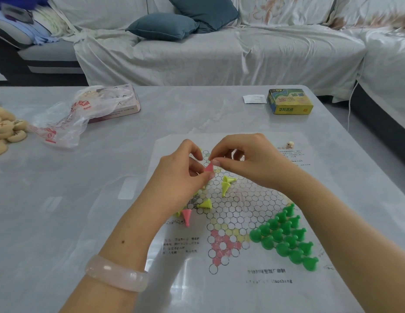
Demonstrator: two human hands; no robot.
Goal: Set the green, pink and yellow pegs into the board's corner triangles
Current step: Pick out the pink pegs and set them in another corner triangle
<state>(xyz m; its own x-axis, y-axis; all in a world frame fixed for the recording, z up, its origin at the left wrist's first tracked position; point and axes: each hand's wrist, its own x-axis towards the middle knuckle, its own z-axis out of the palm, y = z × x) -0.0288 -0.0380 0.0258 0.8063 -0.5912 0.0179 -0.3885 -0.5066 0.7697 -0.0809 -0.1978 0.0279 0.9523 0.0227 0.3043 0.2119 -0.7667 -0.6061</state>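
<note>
A paper board (242, 199) printed with circles lies on the table. Several green pegs (285, 236) stand in its right corner triangle. Over the board's upper left, my left hand (183, 175) and my right hand (246, 159) both pinch one pink peg (208, 167) between their fingertips. Loose yellow pegs (226, 184) lie on their sides below the hands, and one more yellow peg (206, 204) lies lower. Another pink peg (187, 216) lies near my left wrist. More pegs are partly hidden under my left hand.
A yellow-green game box (289, 101) and a white card (254, 98) sit at the far right of the grey table (61, 199). A crumpled plastic bag (68, 118) over a pink box, and cream round pieces (7, 132), lie far left. A small die (290, 145) rests on the board's top right.
</note>
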